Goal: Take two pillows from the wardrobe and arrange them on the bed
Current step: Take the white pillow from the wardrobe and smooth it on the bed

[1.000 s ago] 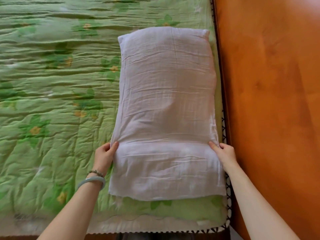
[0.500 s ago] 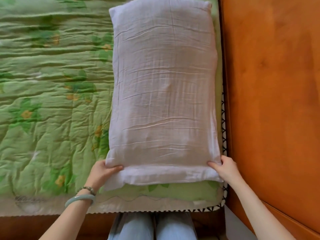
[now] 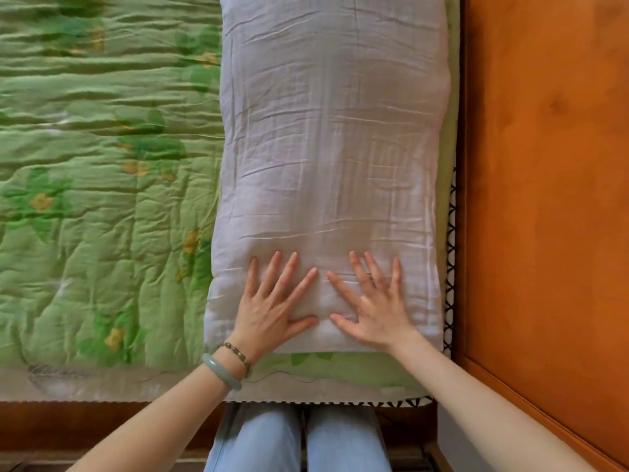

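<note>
The pillow (image 3: pixel 332 158), in a pale lilac, crinkled cover, lies flat on the bed (image 3: pixel 102 216), along its right side close to the orange wooden headboard (image 3: pixel 544 199). Both hands rest on the near end of it, palms down. The left hand (image 3: pixel 272 308) lies flat with fingers spread, left of the pillow's middle line; the right hand (image 3: pixel 374 308) mirrors it just beside, thumbs nearly meeting but apart. Neither grip is closed on anything: both are released, fingers splayed and pressing on the fabric, not pinching or clasping it.

The left wrist wears a pale green bangle (image 3: pixel 221 371) and a beaded bracelet (image 3: pixel 238 356). A green quilt (image 3: pixel 85 267) with flower print covers the bed under and to the left of the pillow, heavily wrinkled. A strip of the quilt shows between the pillow's near edge and the bed's edge. A dark lattice trim (image 3: pixel 451 250) runs along the narrow gap between the pillow's right side and the headboard. The person's knees in light blue jeans (image 3: pixel 299 437) press up against the bed's near edge.

The pillow's long axis runs straight away from the person, parallel to the headboard; its far end passes out of the top of the view. Nothing lies on the pillow but the hands.
</note>
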`<state>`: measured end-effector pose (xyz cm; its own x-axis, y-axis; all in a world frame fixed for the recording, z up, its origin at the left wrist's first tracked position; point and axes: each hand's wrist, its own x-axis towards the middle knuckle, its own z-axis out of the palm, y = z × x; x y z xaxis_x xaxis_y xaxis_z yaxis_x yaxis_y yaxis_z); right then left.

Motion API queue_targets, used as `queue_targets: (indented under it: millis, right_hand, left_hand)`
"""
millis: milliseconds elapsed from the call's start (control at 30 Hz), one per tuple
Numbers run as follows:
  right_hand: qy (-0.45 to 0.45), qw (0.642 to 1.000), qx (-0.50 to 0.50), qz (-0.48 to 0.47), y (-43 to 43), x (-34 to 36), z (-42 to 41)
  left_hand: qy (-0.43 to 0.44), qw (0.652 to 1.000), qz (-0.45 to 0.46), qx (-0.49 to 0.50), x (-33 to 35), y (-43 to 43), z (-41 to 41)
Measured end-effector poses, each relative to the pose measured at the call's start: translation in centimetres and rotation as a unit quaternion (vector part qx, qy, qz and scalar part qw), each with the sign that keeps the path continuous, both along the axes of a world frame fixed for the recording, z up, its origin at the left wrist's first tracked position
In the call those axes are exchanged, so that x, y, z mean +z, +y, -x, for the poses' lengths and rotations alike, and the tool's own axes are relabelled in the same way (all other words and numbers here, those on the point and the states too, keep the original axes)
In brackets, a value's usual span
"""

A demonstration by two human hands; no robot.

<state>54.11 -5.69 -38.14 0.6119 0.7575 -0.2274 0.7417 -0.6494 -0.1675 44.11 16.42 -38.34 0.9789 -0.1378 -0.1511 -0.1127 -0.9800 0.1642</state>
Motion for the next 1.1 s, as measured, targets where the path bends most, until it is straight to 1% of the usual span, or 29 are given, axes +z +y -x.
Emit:
queue_targets:
  millis: [67,133,200,300,367,400,433,500,533,600,700,767,800,833,900,967,1000,1033,1100]
  right_hand:
    - [-0.001,0.999,0.021,0.025,-1.2,-1.5,0.2]
    - [0.005,0.999,0.016,0.044,-1.6,-2.7,0.3]
    - [0.009,0.999,0.000,0.033,-1.3,-2.9,0.0]
    - [0.013,1.000,-0.004,-0.009,-0.8,-1.1,-0.7]
    - [0.021,0.996,-0.035,-0.077,0.1,1.0,-1.9]
    - [0.007,0.993,-0.046,-0.112,1.2,1.9,-3.3]
    - [-0.015,0.990,-0.054,-0.131,2.6,2.6,-5.1]
    - [-0.057,0.989,-0.055,-0.127,5.7,2.9,-8.9]
    - [-0.070,0.989,-0.055,-0.115,7.0,2.5,-10.7]
    - [-0.081,0.993,-0.051,-0.067,8.7,1.1,-13.6]
    - [-0.048,0.998,-0.029,0.030,8.9,-1.9,-15.7]
    - [-0.030,0.998,-0.024,0.048,8.6,-2.8,-15.7]
    - [-0.031,0.998,-0.023,0.045,8.6,-2.7,-15.6]
    - [-0.032,0.999,-0.021,0.030,8.5,-2.4,-15.6]
    - [-0.057,0.997,-0.022,-0.038,8.5,-1.1,-16.4]
    - [-0.113,0.986,-0.042,-0.114,9.6,0.3,-19.1]
    - [-0.141,0.979,-0.061,-0.135,10.6,0.9,-21.1]
    - [-0.158,0.974,-0.079,-0.140,11.7,1.5,-23.2]
    - [-0.151,0.978,-0.102,-0.105,13.8,2.1,-26.6]
  left_hand:
    - [0.043,0.999,-0.013,-0.008,-1.6,0.6,0.7]
    - [0.082,0.996,-0.024,-0.013,-2.7,0.7,0.8]
    - [0.090,0.996,-0.016,-0.011,-2.7,0.8,0.2]
    - [0.028,0.999,0.022,0.014,-0.8,0.7,-0.2]
    - [-0.037,0.997,0.059,0.021,1.4,0.6,-1.4]
    - [-0.073,0.995,0.064,0.023,2.1,0.9,-3.1]
    - [-0.101,0.993,0.059,0.032,2.6,1.2,-5.3]
    - [-0.126,0.990,0.025,0.064,2.6,2.0,-10.1]
    - [-0.117,0.990,0.006,0.077,2.3,2.4,-12.0]
    - [-0.068,0.994,-0.022,0.083,0.8,2.9,-14.4]
    - [0.015,0.997,-0.025,0.069,-2.0,3.1,-14.9]
    - [0.048,0.996,-0.021,0.067,-2.7,3.0,-14.8]
    - [0.048,0.996,-0.019,0.072,-2.5,2.9,-14.9]
    - [0.033,0.996,-0.016,0.077,-2.1,2.8,-15.0]
    - [-0.032,0.996,0.003,0.081,-0.6,3.1,-15.5]
    - [-0.105,0.990,0.013,0.088,1.0,4.6,-18.3]
    - [-0.133,0.986,0.007,0.096,1.6,5.7,-20.7]
    - [-0.148,0.983,-0.002,0.104,2.3,6.7,-23.5]
    - [-0.139,0.985,-0.015,0.105,3.0,8.0,-28.5]
